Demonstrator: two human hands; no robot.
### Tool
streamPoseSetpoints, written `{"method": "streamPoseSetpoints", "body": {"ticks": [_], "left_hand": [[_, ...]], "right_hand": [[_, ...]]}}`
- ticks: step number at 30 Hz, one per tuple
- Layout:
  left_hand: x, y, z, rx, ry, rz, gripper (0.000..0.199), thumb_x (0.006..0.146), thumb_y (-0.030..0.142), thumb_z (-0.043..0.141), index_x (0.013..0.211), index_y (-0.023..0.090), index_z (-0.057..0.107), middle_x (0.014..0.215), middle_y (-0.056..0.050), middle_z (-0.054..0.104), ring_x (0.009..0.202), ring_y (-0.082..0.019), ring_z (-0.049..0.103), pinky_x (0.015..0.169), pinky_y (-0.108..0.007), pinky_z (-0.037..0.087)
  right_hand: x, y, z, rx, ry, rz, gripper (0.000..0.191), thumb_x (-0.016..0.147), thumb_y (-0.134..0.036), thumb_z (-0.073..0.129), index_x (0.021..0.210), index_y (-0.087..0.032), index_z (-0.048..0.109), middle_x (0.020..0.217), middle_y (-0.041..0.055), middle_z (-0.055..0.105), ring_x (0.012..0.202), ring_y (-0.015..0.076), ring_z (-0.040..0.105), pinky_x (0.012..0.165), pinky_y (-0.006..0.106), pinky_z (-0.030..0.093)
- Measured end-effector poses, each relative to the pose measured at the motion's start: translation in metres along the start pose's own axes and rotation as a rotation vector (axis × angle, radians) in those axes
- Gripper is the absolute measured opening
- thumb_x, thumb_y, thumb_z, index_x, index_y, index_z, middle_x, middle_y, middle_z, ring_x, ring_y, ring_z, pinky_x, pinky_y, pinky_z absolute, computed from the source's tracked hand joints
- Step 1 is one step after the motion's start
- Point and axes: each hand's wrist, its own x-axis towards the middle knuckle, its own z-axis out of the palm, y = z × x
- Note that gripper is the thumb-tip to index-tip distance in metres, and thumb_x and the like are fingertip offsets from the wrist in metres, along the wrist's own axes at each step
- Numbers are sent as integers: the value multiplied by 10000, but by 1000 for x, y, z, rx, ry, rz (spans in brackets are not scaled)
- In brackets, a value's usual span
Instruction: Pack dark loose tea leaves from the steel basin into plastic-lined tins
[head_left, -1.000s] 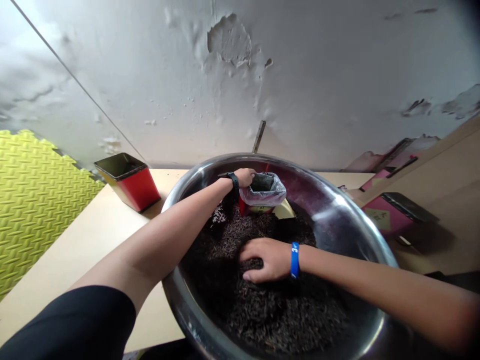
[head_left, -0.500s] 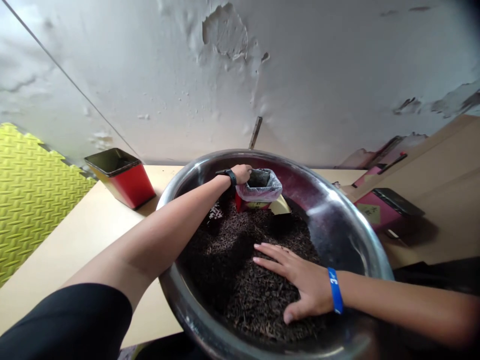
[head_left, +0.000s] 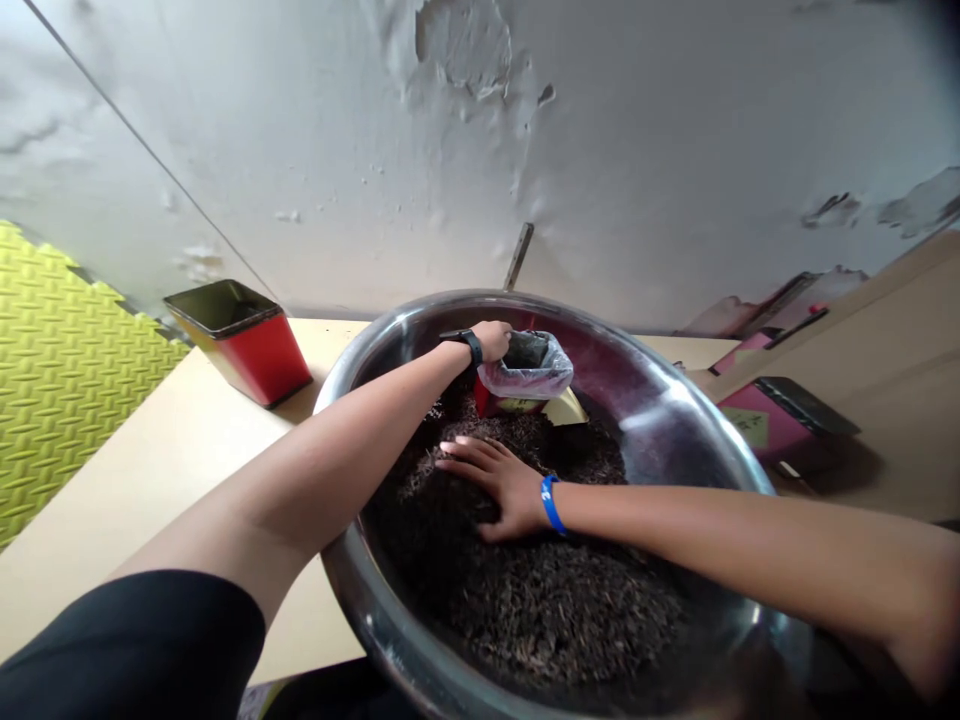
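A plastic bag (head_left: 555, 375) lines a small red tin (head_left: 495, 398), which stands on dark loose leaves (head_left: 570, 610) inside a large metal bowl (head_left: 675, 400). At the tin's left rim, my left hand (head_left: 493, 341), with a black band at the wrist, is closed on the tin and its liner. My right hand (head_left: 506, 485), wearing a blue wristband, lies palm down on the leaves with its fingers spread, nearer to me than the tin. A pale yellow piece (head_left: 566, 407) sits just right of the tin.
Another red tin (head_left: 259, 350) with an open top stands on the table (head_left: 172, 450) left of the bowl. Right of the bowl is a pink box (head_left: 780, 415) with a dark top. A peeling wall (head_left: 637, 150) rises behind, and a yellow mat (head_left: 67, 370) lies far left.
My right hand has swept left and away from me across the leaves, closer to the lined tin. My left hand keeps its hold on the tin. The view has shifted slightly.
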Motion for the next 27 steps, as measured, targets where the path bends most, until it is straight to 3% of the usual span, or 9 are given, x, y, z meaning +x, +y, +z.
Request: {"method": "streamPoseSetpoints", "body": {"ticks": [3, 6, 10, 13, 16, 22, 27], "left_hand": [[-1, 2, -2, 10, -12, -6, 355, 862, 243, 292, 1101, 182, 546, 1079, -76, 595, 977, -182, 548, 817, -251, 411], [-2, 4, -4, 25, -25, -11, 353, 861, 235, 297, 1096, 167, 552, 1063, -88, 601, 967, -192, 553, 810, -260, 412], [-3, 4, -5, 44, -29, -5, 358, 864, 239, 291, 1113, 166, 538, 1081, -84, 593, 969, -184, 551, 813, -252, 409], [-3, 2, -4, 52, -24, 4, 359, 866, 247, 281, 1118, 182, 530, 1103, -66, 583, 982, -171, 543, 826, -240, 402], [-3, 1, -4, 56, -21, 11, 351, 862, 256, 286, 1096, 194, 540, 1092, -59, 590, 976, -169, 546, 822, -238, 404], [-4, 0, -4, 50, -16, 9, 353, 860, 258, 290, 1107, 191, 533, 1083, -73, 594, 966, -183, 555, 806, -248, 410], [-2, 0, -3, 33, -17, 1, 352, 862, 258, 294, 1115, 194, 529, 1090, -72, 591, 977, -176, 551, 817, -240, 407]], "right_hand": [[36, 16, 10, -69, 10, -21, 919, 599, -485, 601, 1371, -223, 175, 1428, 81, 160, 1283, 288, 105, 986, 525, 153], [71, 32, 17, -109, 23, 53, 947, 594, -486, 618, 1374, -216, 155, 1425, 96, 159, 1282, 298, 103, 977, 554, 145], [92, 39, 26, -127, 52, 172, 930, 609, -504, 607, 1372, -214, 163, 1422, 107, 164, 1283, 318, 87, 977, 574, 124], [80, 31, 27, -103, 43, 207, 825, 685, -494, 544, 1368, -208, 183, 1420, 101, 190, 1287, 302, 106, 981, 567, 136], [56, 21, 20, -9, -46, 190, 718, 744, -565, 443, 1327, -172, 296, 1388, 101, 281, 1275, 287, 178, 984, 539, 186], [4, 2, -12, 180, -184, 157, 669, 771, -615, 371, 1221, -128, 462, 1256, 128, 460, 1172, 239, 380, 976, 391, 297], [-40, -26, -42, 236, -305, 175, 698, 747, -627, 400, 1240, -136, 449, 1240, 142, 457, 1140, 253, 399, 955, 413, 317]]}}
